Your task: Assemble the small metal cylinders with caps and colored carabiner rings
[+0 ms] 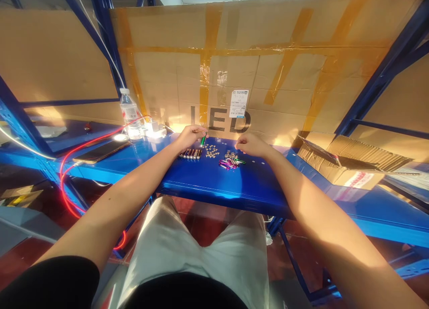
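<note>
In the head view, the left hand [191, 135] pinches a green tube [203, 140] toward the desk's [201, 179] back edge; a light fingertip grip should steady it. The right hand [250, 144] is curled farther right; whether it holds anything, I cannot tell. Low wrists could scatter the metal pieces [212, 151] between, or the tube row [191, 154] near the left edge.

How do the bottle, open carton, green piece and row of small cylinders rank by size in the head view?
1. Open carton
2. Bottle
3. Row of small cylinders
4. Green piece at the left hand
</note>
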Demonstrator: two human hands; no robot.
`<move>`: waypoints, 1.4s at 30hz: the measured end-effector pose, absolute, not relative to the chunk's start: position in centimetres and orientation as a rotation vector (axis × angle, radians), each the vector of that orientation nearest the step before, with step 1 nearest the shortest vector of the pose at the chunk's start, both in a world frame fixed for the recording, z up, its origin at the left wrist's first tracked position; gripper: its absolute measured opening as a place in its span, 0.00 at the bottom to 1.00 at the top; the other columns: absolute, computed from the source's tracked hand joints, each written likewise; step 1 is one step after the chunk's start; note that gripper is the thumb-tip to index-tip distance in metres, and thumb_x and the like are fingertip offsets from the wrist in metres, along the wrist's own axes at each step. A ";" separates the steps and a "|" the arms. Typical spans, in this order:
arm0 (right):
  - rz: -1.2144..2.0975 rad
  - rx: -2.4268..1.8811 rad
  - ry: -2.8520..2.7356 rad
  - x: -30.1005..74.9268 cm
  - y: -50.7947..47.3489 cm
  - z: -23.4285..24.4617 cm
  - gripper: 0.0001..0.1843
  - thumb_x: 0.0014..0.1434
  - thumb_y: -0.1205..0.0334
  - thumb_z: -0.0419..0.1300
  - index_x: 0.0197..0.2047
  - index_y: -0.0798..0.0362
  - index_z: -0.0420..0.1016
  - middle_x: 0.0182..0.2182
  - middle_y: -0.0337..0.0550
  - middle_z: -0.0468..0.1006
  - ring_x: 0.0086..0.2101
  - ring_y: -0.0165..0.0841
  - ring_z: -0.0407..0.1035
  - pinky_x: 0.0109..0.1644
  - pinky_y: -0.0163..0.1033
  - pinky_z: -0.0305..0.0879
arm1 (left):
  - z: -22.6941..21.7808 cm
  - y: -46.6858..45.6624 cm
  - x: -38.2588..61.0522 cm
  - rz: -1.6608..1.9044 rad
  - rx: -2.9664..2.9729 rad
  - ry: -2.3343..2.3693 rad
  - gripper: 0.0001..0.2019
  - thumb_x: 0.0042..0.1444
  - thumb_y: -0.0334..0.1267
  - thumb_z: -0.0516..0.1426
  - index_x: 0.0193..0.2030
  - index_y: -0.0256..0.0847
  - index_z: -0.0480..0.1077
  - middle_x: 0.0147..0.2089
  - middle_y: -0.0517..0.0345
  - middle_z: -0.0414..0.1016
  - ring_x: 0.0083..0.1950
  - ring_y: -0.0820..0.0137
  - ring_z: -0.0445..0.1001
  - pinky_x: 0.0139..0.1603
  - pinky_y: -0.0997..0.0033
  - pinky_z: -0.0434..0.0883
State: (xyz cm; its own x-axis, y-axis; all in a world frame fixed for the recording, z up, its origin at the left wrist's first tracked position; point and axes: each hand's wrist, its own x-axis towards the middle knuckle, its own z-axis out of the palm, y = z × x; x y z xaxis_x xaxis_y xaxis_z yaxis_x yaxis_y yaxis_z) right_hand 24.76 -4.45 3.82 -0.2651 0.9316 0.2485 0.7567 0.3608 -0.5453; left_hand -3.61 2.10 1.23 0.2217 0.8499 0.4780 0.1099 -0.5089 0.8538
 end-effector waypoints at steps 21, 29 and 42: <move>0.573 -1.212 -2.016 20.9 -4.4 2.1 0.06 0.50 0.64 0.64 0.28 0.51 0.69 0.22 0.35 0.67 0.27 0.31 0.58 0.32 0.40 0.52 | 1.2 0.2 0.6 1.220 2.059 0.852 0.15 0.56 0.50 0.66 0.34 0.37 0.78 0.35 0.53 0.79 0.38 0.68 0.74 0.43 0.66 0.70; 0.417 -1.169 -2.034 22.0 -4.7 2.8 0.23 0.49 0.71 0.57 0.25 0.48 0.40 0.24 0.33 0.43 0.29 0.30 0.42 0.34 0.41 0.39 | 0.2 3.4 -2.7 0.984 2.311 1.291 0.04 0.51 0.31 0.64 0.35 0.38 0.81 0.41 0.48 0.84 0.39 0.61 0.77 0.48 0.62 0.72; 0.400 -1.203 -2.066 22.0 -5.0 3.0 0.24 0.50 0.73 0.58 0.23 0.48 0.41 0.24 0.32 0.45 0.29 0.30 0.43 0.35 0.41 0.41 | -0.3 5.6 -3.8 0.886 2.238 1.359 0.07 0.39 0.31 0.69 0.19 0.41 0.76 0.21 0.56 0.76 0.26 0.65 0.71 0.31 0.66 0.67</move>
State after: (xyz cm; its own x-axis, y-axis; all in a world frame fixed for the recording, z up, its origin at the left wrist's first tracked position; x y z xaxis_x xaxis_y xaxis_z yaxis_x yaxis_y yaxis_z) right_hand 22.04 -4.98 3.01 -0.3215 0.8501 0.4171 0.6331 0.5205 -0.5730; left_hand -3.77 5.63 -0.29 0.3352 0.8864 0.3192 0.6500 -0.4628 0.6027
